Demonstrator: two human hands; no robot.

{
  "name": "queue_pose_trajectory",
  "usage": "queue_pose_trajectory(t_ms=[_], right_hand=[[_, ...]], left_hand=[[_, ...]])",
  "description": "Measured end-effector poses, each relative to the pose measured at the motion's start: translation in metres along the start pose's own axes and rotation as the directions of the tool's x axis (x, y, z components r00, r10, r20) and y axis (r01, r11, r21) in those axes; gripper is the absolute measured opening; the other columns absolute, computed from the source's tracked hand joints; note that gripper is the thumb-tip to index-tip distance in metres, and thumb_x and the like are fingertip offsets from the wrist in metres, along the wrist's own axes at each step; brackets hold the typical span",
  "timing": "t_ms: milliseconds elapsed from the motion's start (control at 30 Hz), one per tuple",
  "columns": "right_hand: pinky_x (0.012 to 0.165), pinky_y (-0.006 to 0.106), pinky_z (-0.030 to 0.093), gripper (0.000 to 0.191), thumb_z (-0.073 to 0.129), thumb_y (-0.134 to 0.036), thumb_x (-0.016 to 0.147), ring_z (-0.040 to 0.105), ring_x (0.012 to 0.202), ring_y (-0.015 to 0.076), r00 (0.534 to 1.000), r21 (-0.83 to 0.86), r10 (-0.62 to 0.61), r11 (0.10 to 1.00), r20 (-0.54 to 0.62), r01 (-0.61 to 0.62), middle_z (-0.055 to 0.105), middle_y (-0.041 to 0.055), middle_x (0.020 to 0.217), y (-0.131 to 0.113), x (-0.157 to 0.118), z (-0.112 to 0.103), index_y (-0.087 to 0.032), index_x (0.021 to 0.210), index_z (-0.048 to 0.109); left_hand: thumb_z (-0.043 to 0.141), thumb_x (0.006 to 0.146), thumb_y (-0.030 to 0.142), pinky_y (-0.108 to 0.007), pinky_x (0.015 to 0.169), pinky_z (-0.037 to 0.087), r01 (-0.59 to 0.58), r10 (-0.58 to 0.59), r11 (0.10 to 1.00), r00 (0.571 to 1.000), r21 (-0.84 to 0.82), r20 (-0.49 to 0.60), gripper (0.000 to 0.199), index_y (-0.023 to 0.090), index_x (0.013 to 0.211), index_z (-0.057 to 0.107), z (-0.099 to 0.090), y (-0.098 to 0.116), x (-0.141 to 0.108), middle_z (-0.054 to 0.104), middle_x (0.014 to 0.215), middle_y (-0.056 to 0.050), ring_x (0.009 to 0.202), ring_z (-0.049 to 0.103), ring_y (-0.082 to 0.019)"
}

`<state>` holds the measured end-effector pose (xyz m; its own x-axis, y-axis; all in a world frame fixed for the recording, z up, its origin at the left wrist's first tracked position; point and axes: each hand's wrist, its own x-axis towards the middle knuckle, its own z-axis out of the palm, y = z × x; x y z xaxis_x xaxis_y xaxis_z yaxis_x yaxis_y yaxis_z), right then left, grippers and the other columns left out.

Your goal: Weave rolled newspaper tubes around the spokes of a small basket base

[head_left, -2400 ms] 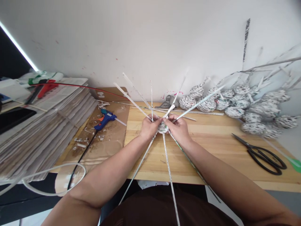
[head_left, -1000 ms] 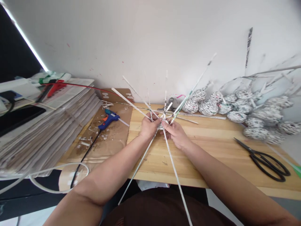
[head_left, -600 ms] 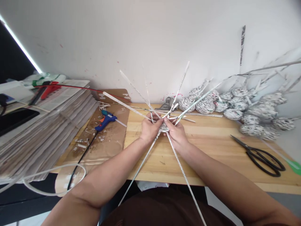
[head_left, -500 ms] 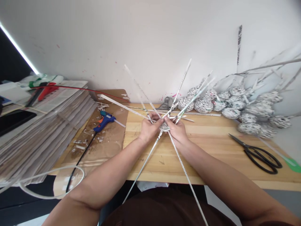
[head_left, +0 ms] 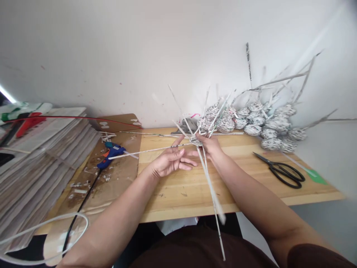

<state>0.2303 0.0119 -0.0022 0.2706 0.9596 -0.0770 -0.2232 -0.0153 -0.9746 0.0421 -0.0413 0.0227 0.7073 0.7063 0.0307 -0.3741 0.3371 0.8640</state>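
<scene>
A small woven newspaper piece (head_left: 196, 141) is held above the wooden table, with several rolled paper sticks (head_left: 149, 151) fanning out from it. My right hand (head_left: 211, 146) pinches its right side, thumb on top. To the left, my left hand (head_left: 170, 162) is turned palm up with its fingers spread. One paper stick crosses over this hand's fingers, but it is not gripped. Two more sticks hang towards my body, the end of one blurred. Part of the right fingers is hidden behind the piece.
Woven paper balls (head_left: 256, 121) are heaped along the wall. Black scissors (head_left: 281, 171) lie right on the wooden table (head_left: 173, 197). On cardboard at left rests a blue glue gun (head_left: 110, 154), its cord trailing forward. A tall paper stack (head_left: 64, 160) stands farther left.
My left hand has let go of the woven piece and opened, moving down and left. The sticks have turned round with the piece. The camera view has shifted right.
</scene>
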Motion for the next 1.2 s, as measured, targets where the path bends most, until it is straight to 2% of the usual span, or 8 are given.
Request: queue_pose_trajectory(t_ms=[100,200,300,367,467,667,900,1200], right_hand=[[0.062,0.032,0.053,0.032,0.086,-0.032,0.054,0.067,0.068,0.0207,0.98,0.062,0.088,0.993,0.181,-0.101,0.072,0.0032,0.071,-0.003,-0.005,0.001,-0.02,0.071,0.062],[0.054,0.029,0.049,0.031,0.086,-0.032,0.054,0.064,0.06,0.0181,0.951,0.027,0.175,0.982,0.256,-0.188,0.07,0.0026,0.067,-0.004,-0.007,0.003,-0.018,0.07,0.063],[0.045,0.025,0.043,0.029,0.086,-0.032,0.055,0.059,0.051,0.0146,0.955,-0.043,0.178,0.984,0.24,-0.172,0.067,0.0017,0.058,-0.001,-0.006,0.005,-0.016,0.065,0.065],[0.041,0.024,0.04,0.028,0.086,-0.032,0.056,0.055,0.047,0.0127,0.961,-0.08,0.165,0.985,0.221,-0.151,0.066,0.0019,0.056,0.002,-0.006,0.006,-0.015,0.063,0.065],[0.036,0.024,0.038,0.028,0.084,-0.035,0.058,0.052,0.043,0.0121,0.972,-0.131,0.123,0.987,0.203,-0.097,0.066,0.0026,0.056,0.006,-0.008,0.008,-0.015,0.062,0.066],[0.037,0.024,0.044,0.026,0.084,-0.036,0.057,0.059,0.048,0.0157,0.981,-0.134,0.037,0.991,0.191,-0.012,0.069,0.0035,0.06,0.006,-0.016,0.013,-0.017,0.062,0.068],[0.041,0.024,0.045,0.028,0.084,-0.037,0.055,0.057,0.045,0.014,0.975,-0.164,0.016,0.986,0.22,0.021,0.066,0.0015,0.053,0.007,-0.016,0.013,-0.017,0.059,0.065],[0.054,0.029,0.051,0.032,0.084,-0.04,0.054,0.062,0.052,0.0158,0.974,-0.135,0.005,0.991,0.225,0.026,0.07,0.0037,0.062,0.012,-0.018,0.016,-0.015,0.063,0.066]], left_hand=[[0.069,0.082,0.027,-0.034,0.076,0.058,-0.02,0.021,1.0,0.998,-0.011,0.056,0.088,0.032,0.151,0.013,0.001,0.003,-0.004,0.06,0.133,-0.018,0.106,0.068,-0.028],[0.067,0.082,0.022,-0.027,0.063,0.057,0.047,-0.05,0.993,0.999,0.111,0.022,0.084,0.03,0.15,0.017,-0.002,0.002,-0.004,0.066,0.124,-0.017,0.093,0.072,-0.025],[0.066,0.082,0.021,-0.019,0.045,0.045,0.073,-0.02,0.957,0.982,0.279,-0.188,0.078,0.023,0.147,0.024,-0.011,-0.004,0.002,0.074,0.094,-0.011,0.065,0.071,-0.018],[0.067,0.079,0.021,-0.018,0.039,0.039,0.081,0.045,0.948,0.922,0.307,-0.384,0.07,0.017,0.14,0.033,-0.017,-0.008,0.008,0.07,0.073,-0.004,0.051,0.065,-0.015],[0.072,0.072,0.014,-0.024,0.052,0.052,0.09,0.026,0.974,0.868,0.209,-0.496,0.055,0.013,0.121,0.047,-0.022,-0.013,0.015,0.068,0.072,-0.003,0.059,0.066,-0.015],[0.07,0.06,0.003,-0.028,0.068,0.056,0.05,-0.035,0.999,0.885,0.018,-0.464,0.043,0.012,0.102,0.062,-0.021,-0.012,0.015,0.071,0.079,-0.007,0.071,0.067,-0.017],[0.067,0.058,0.003,-0.024,0.073,0.054,-0.009,0.062,0.99,0.921,0.139,-0.384,0.048,0.013,0.105,0.071,-0.027,-0.02,0.016,0.074,0.096,-0.009,0.084,0.068,-0.018],[0.07,0.061,0.004,-0.025,0.067,0.057,-0.006,0.046,0.997,0.85,0.078,-0.524,0.037,0.014,0.097,0.071,-0.031,-0.015,0.016,0.073,0.095,-0.009,0.076,0.069,-0.015]])
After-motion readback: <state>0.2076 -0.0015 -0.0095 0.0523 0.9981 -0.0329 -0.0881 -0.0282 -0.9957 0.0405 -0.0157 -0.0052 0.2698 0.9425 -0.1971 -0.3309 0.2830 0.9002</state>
